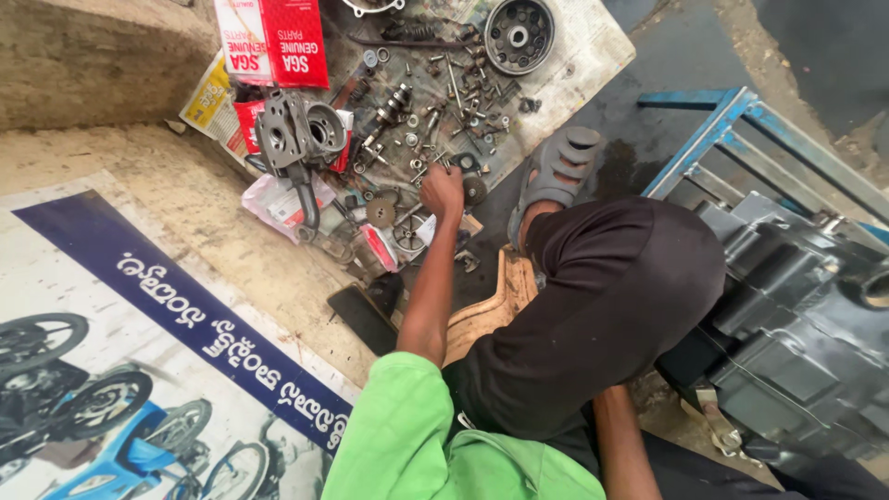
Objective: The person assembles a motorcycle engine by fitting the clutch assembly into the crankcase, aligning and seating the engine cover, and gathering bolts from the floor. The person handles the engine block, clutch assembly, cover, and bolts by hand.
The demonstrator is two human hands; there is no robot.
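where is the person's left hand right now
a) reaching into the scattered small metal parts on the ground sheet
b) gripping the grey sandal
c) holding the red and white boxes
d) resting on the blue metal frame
a: the left hand is stretched out over the scattered bolts and gears on the sheet, well away from the red and white boxes and the blue metal frame.

Dull grey metal engine casing [294,134], greasy steel bolts [463,93], glossy red cardboard boxes [278,37], rough concrete floor [213,213].
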